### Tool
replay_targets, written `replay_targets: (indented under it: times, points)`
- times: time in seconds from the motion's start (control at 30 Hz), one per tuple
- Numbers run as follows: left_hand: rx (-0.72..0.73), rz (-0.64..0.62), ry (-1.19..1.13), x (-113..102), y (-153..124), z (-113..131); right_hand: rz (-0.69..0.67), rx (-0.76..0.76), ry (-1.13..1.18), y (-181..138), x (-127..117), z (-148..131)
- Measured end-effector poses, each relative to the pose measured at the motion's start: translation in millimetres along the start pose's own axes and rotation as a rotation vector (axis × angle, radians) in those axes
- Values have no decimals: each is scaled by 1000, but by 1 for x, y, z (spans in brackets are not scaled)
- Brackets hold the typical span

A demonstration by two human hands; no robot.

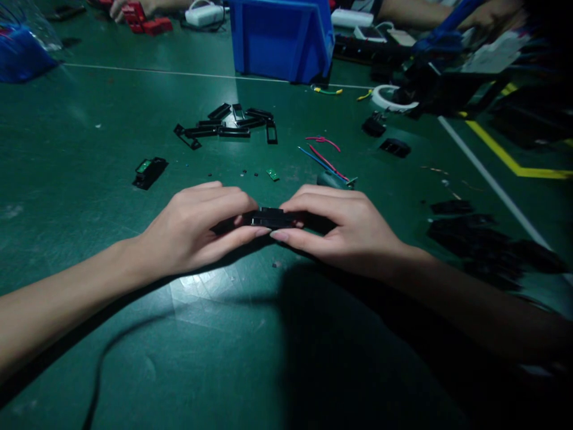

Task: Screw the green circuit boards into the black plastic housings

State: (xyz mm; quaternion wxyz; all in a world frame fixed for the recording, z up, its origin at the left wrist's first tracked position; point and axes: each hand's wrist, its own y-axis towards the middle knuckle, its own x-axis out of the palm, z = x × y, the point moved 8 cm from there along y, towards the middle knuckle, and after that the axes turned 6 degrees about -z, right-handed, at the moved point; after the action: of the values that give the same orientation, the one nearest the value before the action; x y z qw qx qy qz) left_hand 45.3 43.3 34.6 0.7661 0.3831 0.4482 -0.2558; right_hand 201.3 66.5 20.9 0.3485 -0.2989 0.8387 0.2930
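Crosswise, black part (272,220), long axis from left hand (194,222) to right hand (358,227).

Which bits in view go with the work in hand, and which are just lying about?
In the work:
- black part, held by left hand and right hand
- probably, by similar look: black frames, black housing with green insert

Probably just lying about:
- blue bin
- white ring
- yellow-green wire

Can't tell: red wires.

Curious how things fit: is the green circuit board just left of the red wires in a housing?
Out: the circuit board lies bare on the tabletop.
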Motion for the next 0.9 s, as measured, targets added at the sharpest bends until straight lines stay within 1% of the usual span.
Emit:
replay_targets:
  times: [0.13, 0.3, 0.43, 0.6, 0.77, 0.9]
  points:
    - [-7, -42, -42, 4, 0, -1, -53, -64, -54, -1, 6, -4]
    - [-12, -52, -51, 3, 1, -1, -91, -117, -154, -2, 11, -5]
    - [-54, -93, -75, 6, 0, -3, -112, -149, -178, -2, 13, -6]
    - [-36, -52, -109, 5, -1, -2, -114, -177, -177, -2, 12, -8]
    - [-50, -74, -99, 6, 0, -2, -119, -172, -171, 0, 13, -9]
    - [-28, -55, -81, 4, 1, -2, -118, -161, -166, 0, 13, -8]
